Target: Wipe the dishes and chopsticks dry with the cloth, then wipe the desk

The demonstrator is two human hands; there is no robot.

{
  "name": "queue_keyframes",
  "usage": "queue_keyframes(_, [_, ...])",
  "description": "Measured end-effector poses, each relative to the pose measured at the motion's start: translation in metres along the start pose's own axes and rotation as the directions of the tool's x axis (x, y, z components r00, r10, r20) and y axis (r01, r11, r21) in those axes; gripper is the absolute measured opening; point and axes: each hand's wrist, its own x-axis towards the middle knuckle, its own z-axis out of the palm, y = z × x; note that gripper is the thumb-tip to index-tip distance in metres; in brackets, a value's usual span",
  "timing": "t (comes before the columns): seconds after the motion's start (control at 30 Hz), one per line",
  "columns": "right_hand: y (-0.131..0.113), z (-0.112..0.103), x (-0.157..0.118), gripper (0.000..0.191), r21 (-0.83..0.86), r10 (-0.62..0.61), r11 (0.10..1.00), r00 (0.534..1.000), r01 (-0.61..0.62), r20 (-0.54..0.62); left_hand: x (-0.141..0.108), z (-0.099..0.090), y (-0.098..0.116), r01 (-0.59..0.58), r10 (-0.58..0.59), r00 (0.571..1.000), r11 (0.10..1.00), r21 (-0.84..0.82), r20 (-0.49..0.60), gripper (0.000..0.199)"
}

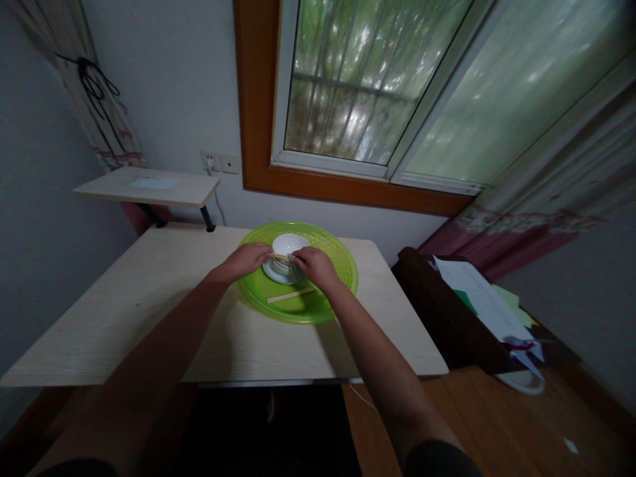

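A round green plastic tray (348, 275) with a woven-pattern rim stands on the table. In it a white bowl (291, 243) sits at the back, with stacked small bowls (281, 267) on a plate just in front. Above these, my left hand (251, 258) is closed on one end of light wooden chopsticks (281, 256). My right hand (314, 265) pinches their other end, where a small greyish bit shows that I cannot make out. Another light pair of chopsticks (291, 295) lies on the tray's front part, apart from both hands.
The pale wooden table (149, 305) carries a small raised shelf (189, 189) at the left, with a paper on it. Behind are a wall socket (218, 162) and a window. Right of the table, a dark brown piece of furniture (442, 311) bears papers (477, 298).
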Motion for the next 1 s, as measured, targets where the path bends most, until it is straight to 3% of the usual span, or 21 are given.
queue_keyframes(0.2, [-0.004,0.003,0.002,0.020,-0.014,0.004,1.000,1.000,-0.003,0.022,0.000,0.003,-0.005,0.012,-0.012,1.000,1.000,-0.010,0.005,0.026])
queue_keyframes(0.43, [0.022,-0.013,-0.012,0.016,0.104,0.129,0.987,0.990,-0.123,-0.054,0.000,0.002,-0.012,0.025,-0.027,0.997,0.999,-0.026,-0.075,0.028])
queue_keyframes(0.67, [0.038,-0.020,-0.024,0.014,0.156,0.146,0.978,0.989,-0.139,-0.032,0.001,0.002,-0.010,0.012,-0.013,0.999,1.000,-0.018,-0.049,0.023])
queue_keyframes(1.0, [0.005,-0.014,-0.001,0.015,0.118,0.031,0.992,0.999,-0.032,0.011,0.003,0.001,0.015,0.031,-0.031,1.000,0.999,0.035,-0.001,0.026])
